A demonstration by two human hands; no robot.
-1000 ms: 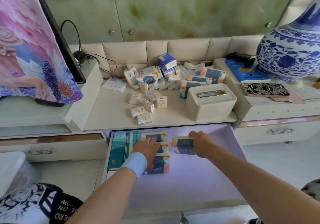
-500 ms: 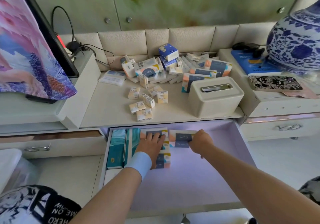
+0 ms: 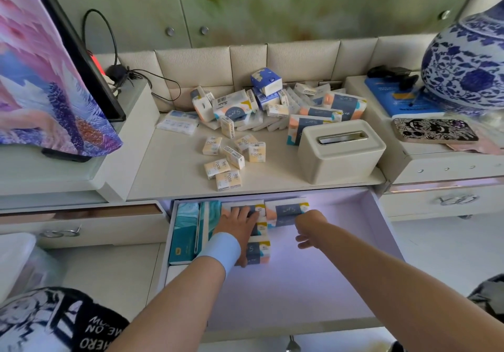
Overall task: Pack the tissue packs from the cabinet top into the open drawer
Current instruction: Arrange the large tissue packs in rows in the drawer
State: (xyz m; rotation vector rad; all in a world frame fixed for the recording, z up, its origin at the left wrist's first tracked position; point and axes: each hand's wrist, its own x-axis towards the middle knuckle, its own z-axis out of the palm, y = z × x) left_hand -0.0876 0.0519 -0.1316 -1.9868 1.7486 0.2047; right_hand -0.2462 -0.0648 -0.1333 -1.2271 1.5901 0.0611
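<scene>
The open drawer (image 3: 381, 242) has a pale lilac floor. At its back left lie teal tissue packs (image 3: 185, 231) and a column of blue-and-peach packs (image 3: 259, 253). My left hand (image 3: 240, 226) lies flat on that column, fingers apart. One more blue-and-peach pack (image 3: 286, 211) lies against the drawer's back, right of the column. My right hand (image 3: 311, 226) is at its right end, fingers loose and off the pack. On the cabinet top (image 3: 169, 171) sit several small yellow packs (image 3: 231, 158) and a heap of larger packs (image 3: 272, 103).
A beige tissue box (image 3: 341, 149) stands on the cabinet's front right. Further right are a phone (image 3: 433, 130), a blue book (image 3: 398, 98) and a blue-and-white vase (image 3: 469, 65). A cloth-draped screen (image 3: 49, 79) and cables (image 3: 122, 73) are at the left.
My right hand pushed the blue-and-peach pack to the drawer's back beside the column and let go of it. My left hand stayed pressed on the column.
</scene>
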